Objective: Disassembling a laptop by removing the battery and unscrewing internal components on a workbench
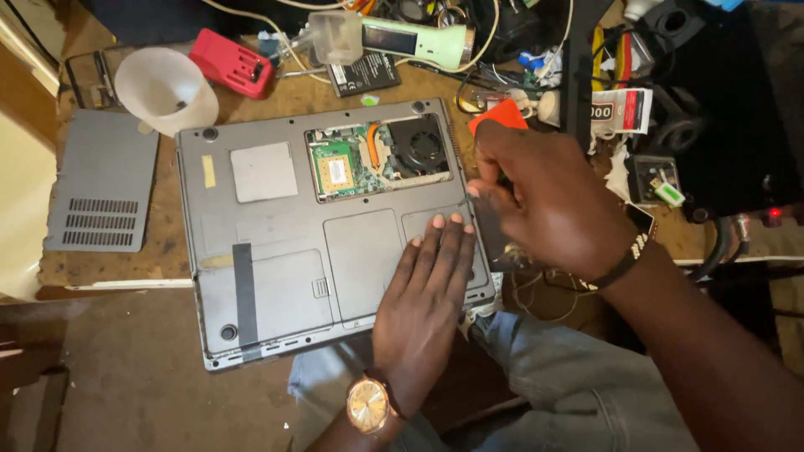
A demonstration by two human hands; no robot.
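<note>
A grey laptop (276, 243) lies upside down on the wooden bench. One bay in its base is uncovered, showing a green circuit board (339, 167) and a black fan (419, 142). My left hand (427, 301), with a gold watch on the wrist, rests flat on the laptop's lower right panel, fingers straight and holding nothing. My right hand (544, 201) is closed around an orange-red tool (496, 115) at the laptop's right edge. The tool's tip is hidden by my fingers.
A loose grey vented cover (100, 180) lies left of the laptop. Behind it stand a white funnel (163, 88), a red box (230, 63), a black battery (364, 74) and a pale green torch (410, 38). Cables and clutter crowd the right side.
</note>
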